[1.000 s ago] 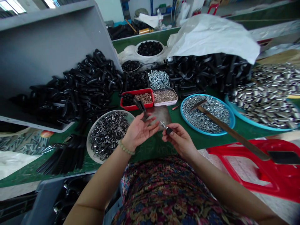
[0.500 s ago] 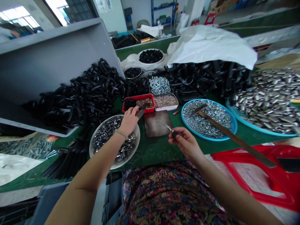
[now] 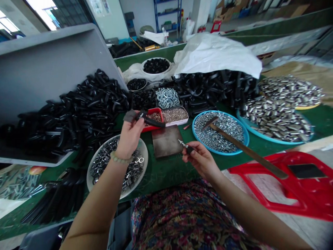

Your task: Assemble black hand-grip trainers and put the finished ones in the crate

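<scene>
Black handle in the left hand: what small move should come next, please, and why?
Probably bring the black handle in the left hand toward the right hand: the right hand pinches a small metal fitting, and the two parts could likely meet above the metal plate between them.

Daylight glares white through the windows at upper left, while everything else sits in soft, even light with faint shadows. Wide-angle distortion bends the frame's edges.

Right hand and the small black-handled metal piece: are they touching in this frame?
Touching. The head view shows the right hand pinching the small black-handled metal piece between thumb and fingers.
</scene>
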{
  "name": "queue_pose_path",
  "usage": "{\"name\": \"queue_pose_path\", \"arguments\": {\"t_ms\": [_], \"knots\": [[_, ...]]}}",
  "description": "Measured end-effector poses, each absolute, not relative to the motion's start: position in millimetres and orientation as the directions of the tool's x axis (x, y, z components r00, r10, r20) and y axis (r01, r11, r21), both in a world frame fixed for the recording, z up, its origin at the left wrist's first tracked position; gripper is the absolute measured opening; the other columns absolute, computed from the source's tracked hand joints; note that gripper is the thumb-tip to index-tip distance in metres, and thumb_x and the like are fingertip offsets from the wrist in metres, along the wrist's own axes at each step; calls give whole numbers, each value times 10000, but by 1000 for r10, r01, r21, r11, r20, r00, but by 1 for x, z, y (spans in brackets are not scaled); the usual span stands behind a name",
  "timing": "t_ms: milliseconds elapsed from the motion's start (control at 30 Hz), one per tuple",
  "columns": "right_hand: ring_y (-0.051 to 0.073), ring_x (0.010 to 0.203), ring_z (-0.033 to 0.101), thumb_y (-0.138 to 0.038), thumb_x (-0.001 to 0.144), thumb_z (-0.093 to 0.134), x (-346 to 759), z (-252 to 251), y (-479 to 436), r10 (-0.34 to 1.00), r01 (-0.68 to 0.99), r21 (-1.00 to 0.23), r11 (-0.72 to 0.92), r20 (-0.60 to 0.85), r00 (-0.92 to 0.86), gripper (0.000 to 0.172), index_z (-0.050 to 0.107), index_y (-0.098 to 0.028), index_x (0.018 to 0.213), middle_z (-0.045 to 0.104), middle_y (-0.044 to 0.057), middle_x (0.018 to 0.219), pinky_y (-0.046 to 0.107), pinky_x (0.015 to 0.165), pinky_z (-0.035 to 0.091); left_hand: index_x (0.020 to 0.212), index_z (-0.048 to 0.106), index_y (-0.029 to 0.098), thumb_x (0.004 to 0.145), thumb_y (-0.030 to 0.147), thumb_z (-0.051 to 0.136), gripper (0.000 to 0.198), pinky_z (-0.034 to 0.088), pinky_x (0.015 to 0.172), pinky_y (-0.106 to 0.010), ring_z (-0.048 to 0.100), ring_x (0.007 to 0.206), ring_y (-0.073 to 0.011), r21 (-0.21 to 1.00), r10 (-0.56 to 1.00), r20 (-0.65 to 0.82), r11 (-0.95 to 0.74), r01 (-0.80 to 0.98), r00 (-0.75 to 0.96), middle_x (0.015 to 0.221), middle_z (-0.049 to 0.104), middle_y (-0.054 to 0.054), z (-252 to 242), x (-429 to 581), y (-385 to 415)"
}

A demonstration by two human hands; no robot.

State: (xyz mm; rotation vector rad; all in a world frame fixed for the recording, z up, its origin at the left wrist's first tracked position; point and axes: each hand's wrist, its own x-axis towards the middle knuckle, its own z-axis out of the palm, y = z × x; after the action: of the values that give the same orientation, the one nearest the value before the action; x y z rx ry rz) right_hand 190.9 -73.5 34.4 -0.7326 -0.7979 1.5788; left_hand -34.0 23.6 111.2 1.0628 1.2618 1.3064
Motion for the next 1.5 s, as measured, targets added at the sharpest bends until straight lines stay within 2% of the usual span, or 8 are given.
{"name": "queue_pose_path", "arguments": {"t_ms": [133, 300, 667, 800, 933, 1067, 1300, 1500], "knots": [[108, 615, 617, -368, 777, 706, 184, 44, -78, 985, -610, -778, -152, -70, -156, 276, 557, -244, 974, 658, -5, 816, 245, 590, 514, 1014, 540, 229, 769, 238, 643, 266, 528, 690, -293, 624, 781, -148, 848, 921, -317, 383, -366, 228, 975, 608, -24, 102, -9, -27], [136, 678, 643, -375, 840, 633, 176, 39, -86, 988, -450, -891, -58, 12, -152, 226, 540, -240, 994, 661, 11, 849, 298, 660, 542, 1078, 488, 249, 725, 270, 730, 428, 427, 530, -165, 522, 598, -60, 781, 899, -374, 437, -446, 227, 769, 545, 40, 79, 14, -56], [234, 1018, 627, -103, 831, 504, 205, 31, -90, 815, 363, -786, 500, 285, -505, 370, 615, -249, 1152, 655, 92, 1120, 405, 876, 510, 1048, 576, 193, 672, 227, 764, 422, 329, 442, -156, 444, 520, -42, 861, 834, -469, 506, -62, 290, 703, 528, 39, 65, 3, -52], [225, 963, 646, -143, 847, 519, 207, 26, -91, 804, 283, -862, 421, 210, -556, 301, 615, -239, 1116, 669, 81, 1037, 403, 856, 515, 1050, 594, 185, 662, 198, 772, 427, 316, 442, -154, 435, 511, -40, 813, 776, -522, 578, -66, 354, 674, 515, 40, 60, -2, -57], [140, 761, 672, -212, 946, 429, 183, 25, -99, 946, -166, -980, 108, 152, -285, 171, 489, -262, 1098, 647, 9, 917, 326, 707, 557, 1086, 557, 214, 688, 214, 755, 444, 311, 454, -146, 434, 529, -44, 726, 812, -419, 568, -387, 406, 648, 478, 59, 58, 8, -63], [132, 792, 672, -206, 944, 464, 170, 28, -103, 944, -186, -961, 203, 243, -225, 145, 477, -253, 1081, 650, 12, 910, 319, 750, 550, 1084, 536, 255, 693, 216, 745, 445, 342, 477, -164, 441, 532, -40, 780, 912, -281, 398, -482, 300, 800, 600, 34, 61, 17, -65], [173, 986, 633, -84, 908, 404, 195, 18, -105, 758, 331, -724, 606, 399, -515, 342, 477, -209, 1218, 639, 98, 1060, 329, 811, 536, 1122, 512, 199, 718, 264, 724, 461, 335, 502, -181, 456, 574, -56, 935, 871, -324, 353, -11, 370, 850, 631, 13, 64, 5, -65], [168, 989, 610, -74, 907, 390, 202, 19, -105, 661, 322, -690, 648, 300, -688, 338, 483, -177, 1215, 615, 113, 1093, 297, 802, 523, 1156, 519, 182, 751, 278, 683, 447, 349, 526, -205, 426, 578, -67, 914, 804, -395, 294, 280, 444, 770, 546, 38, 61, -7, -64]]}}
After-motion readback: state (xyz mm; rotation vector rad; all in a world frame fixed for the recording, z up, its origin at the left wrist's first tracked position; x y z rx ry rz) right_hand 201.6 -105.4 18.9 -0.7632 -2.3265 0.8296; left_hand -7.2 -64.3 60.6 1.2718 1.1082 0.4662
